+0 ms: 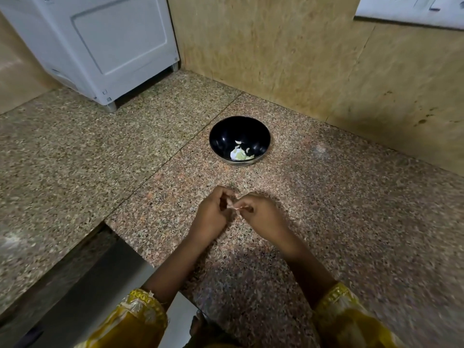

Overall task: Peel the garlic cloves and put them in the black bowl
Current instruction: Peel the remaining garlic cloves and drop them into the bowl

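The garlic clove (236, 208) is mostly hidden between the left hand (213, 215) and right hand (262, 212) that pinch it (only a pale sliver shows). Pale bits (240, 154) in the black bowl (224, 133) are too small to tell apart.

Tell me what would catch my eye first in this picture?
The black bowl stands on the speckled granite counter, with a few pale garlic pieces inside. Nearer the camera, the left hand and right hand meet over the counter, pinching a small garlic clove between their fingertips. A white appliance stands at the back left.
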